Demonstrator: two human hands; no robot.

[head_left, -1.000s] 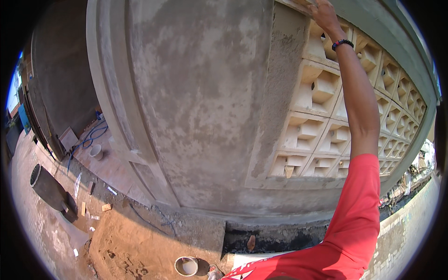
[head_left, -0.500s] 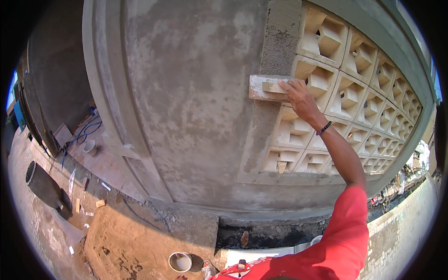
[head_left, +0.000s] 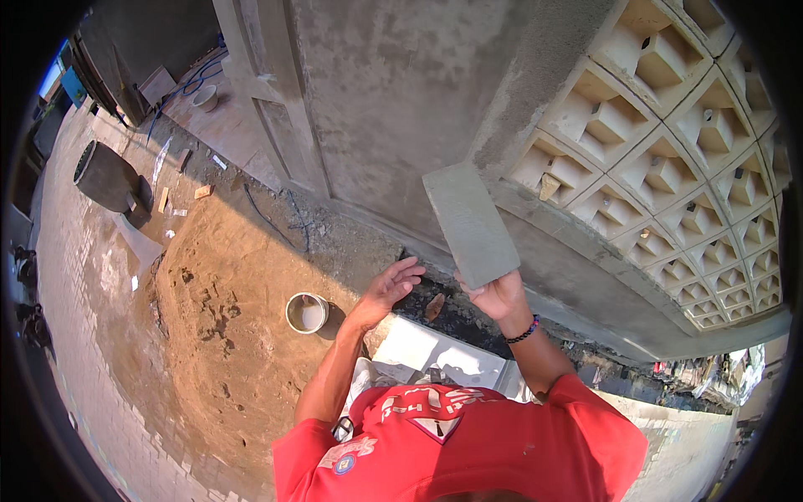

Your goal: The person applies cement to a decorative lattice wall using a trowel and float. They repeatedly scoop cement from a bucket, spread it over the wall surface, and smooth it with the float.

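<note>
In my right hand [head_left: 502, 296] is a plastering float [head_left: 473, 224], gripped at its lower end. Its flat, grey face is turned up toward me and looks damp, and its handle is hidden beneath. The upper end overlaps the grey plastered wall [head_left: 376, 109] in view; whether it touches cannot be told. My left hand [head_left: 390, 289] is empty, with fingers apart, a little to the left of the float. Beyond the float, a rough strip of wall [head_left: 527, 84] borders the cream ventilation blocks [head_left: 661, 171].
A sand heap [head_left: 217, 343] spreads at the left, with a pale bucket [head_left: 290, 321] by its edge. Below my hands lies a white slab [head_left: 406, 345] beside a dark, wet trench [head_left: 456, 297]. Farther left stand a dark drum [head_left: 113, 177] and another bucket [head_left: 205, 100].
My right hand has brought the float down from the strip beside the blocks and turned its flat face up. My left hand has come into view. The view has tilted downward.
</note>
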